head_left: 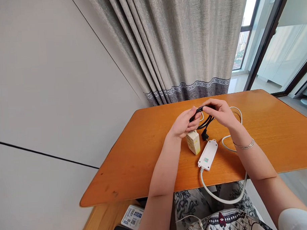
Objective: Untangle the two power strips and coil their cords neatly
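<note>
Both of my hands are closed on a bundled black power cord (206, 122) above the far middle of the table. My left hand (187, 122) wraps round one end of the bundle, and my right hand (219, 111) pinches it from the other side. The cord's black plug (205, 134) hangs below, its prongs pointing down toward a white power strip (208, 155). That strip lies with its underside up, showing a small code label. Just under my left hand stands a cream-coloured box-shaped adapter (193, 142), partly hidden by the hand.
A white cable (225, 202) runs from the strip, loops over the table's front edge and curls behind my right arm. The orange wooden table (134, 156) meets a wall panel on the left. A grey curtain (191, 43) hangs behind it. Below lies a white printed box (132, 217).
</note>
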`<act>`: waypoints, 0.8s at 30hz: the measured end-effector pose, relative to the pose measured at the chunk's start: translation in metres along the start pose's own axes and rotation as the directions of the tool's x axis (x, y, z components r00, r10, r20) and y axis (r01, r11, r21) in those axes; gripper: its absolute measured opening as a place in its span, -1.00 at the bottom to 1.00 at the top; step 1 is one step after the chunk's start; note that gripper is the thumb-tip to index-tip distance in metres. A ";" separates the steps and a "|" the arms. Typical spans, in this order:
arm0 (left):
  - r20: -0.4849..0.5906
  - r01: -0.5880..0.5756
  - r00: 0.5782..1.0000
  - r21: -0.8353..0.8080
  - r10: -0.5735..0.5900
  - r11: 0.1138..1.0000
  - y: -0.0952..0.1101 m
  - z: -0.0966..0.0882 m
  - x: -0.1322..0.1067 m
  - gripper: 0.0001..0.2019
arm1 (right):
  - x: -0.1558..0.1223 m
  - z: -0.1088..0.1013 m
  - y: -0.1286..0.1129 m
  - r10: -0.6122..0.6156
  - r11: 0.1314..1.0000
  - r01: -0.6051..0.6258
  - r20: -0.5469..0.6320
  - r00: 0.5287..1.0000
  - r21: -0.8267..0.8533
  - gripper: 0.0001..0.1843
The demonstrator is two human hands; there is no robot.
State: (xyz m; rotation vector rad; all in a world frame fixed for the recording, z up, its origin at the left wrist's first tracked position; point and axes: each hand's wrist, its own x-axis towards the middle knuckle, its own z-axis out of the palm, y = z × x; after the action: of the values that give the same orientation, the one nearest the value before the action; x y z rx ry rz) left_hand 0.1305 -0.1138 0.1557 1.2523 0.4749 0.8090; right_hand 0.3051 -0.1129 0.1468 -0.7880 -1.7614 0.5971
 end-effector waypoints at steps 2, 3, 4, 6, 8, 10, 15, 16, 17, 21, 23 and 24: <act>-0.034 0.011 0.999 -0.070 -0.014 0.997 0.003 0.004 -0.003 -0.47 | 0.001 -0.001 0.001 0.051 0.997 -0.052 0.016 0.999 0.051 -0.47; -0.064 0.005 0.998 -0.109 -0.012 0.994 0.005 0.005 -0.005 -0.47 | 0.002 -0.001 0.003 0.065 0.996 -0.066 0.017 0.998 0.058 -0.44; -0.100 -0.012 0.995 -0.147 -0.003 0.989 0.008 0.006 -0.006 -0.47 | 0.002 0.000 0.005 0.073 0.995 -0.074 0.019 0.997 0.061 -0.43; -0.186 -0.074 0.982 -0.198 0.037 0.978 0.014 0.006 -0.010 -0.48 | 0.003 0.003 0.011 0.085 0.993 -0.088 0.035 0.996 0.075 -0.42; -0.283 -0.167 0.953 -0.200 0.106 0.965 0.020 0.004 -0.015 -0.49 | 0.003 0.007 0.019 0.112 0.988 -0.119 0.069 0.991 0.098 -0.46; -0.376 -0.272 0.906 -0.164 0.195 0.948 0.024 0.001 -0.020 -0.50 | 0.002 0.011 0.025 0.164 0.981 -0.175 0.126 0.978 0.079 -0.53; -0.519 -0.459 0.771 -0.050 0.370 0.887 0.032 -0.009 -0.024 -0.49 | -0.002 0.025 0.022 0.315 0.945 -0.253 0.370 0.874 -0.207 -0.57; -0.535 -0.481 0.750 -0.035 0.390 0.876 0.033 -0.011 -0.024 -0.49 | -0.003 0.028 0.019 0.343 0.927 -0.228 0.423 0.839 -0.299 -0.54; -0.550 -0.501 0.729 -0.023 0.407 0.865 0.033 -0.013 -0.023 -0.48 | -0.004 0.030 0.015 0.378 0.896 -0.191 0.464 0.801 -0.400 -0.53; -0.599 -0.549 0.656 0.040 0.459 0.835 0.029 -0.017 -0.017 -0.48 | -0.012 0.039 -0.004 0.512 0.676 -0.033 0.437 0.739 -0.736 -0.51; -0.612 -0.560 0.619 0.095 0.492 0.823 0.025 -0.018 -0.014 -0.48 | -0.016 0.042 -0.014 0.536 0.561 0.009 0.371 0.759 -0.828 -0.39; -0.618 -0.564 0.597 0.130 0.511 0.816 0.023 -0.018 -0.012 -0.48 | -0.018 0.043 -0.020 0.545 0.509 0.020 0.340 0.766 -0.861 -0.34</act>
State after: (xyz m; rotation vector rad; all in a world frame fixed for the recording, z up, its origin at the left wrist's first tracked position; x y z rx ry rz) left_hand 0.1042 -0.1092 0.1712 1.0244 0.5935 1.7977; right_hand 0.2641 -0.1403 0.1368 -1.7478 -2.5700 0.1342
